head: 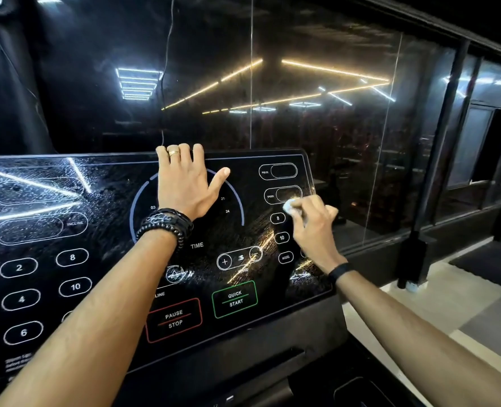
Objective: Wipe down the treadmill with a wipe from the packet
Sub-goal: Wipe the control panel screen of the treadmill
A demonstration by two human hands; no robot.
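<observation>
- I am pinching the balled wipe (pixel 291 205) in my right hand (pixel 313 227), pressing it on the treadmill console (pixel 102 201) near its right edge.
- I am laying my left hand (pixel 184 183) flat, fingers hooking the console's top edge; unwiped glass is lying leftward along its long axis.

This is a gym at night. A treadmill console (pixel 143 230) fills the view from 6 to 9 o'clock, its glossy black panel printed with speed, incline, pulse and time, a green quick-start button (pixel 235 299) and a red pause-stop button (pixel 174 318). From 12 to 3 o'clock dark glass walls (pixel 316 92) reflect strip ceiling lights, and a black mat (pixel 490 267) lies on the floor at 3 o'clock.
</observation>
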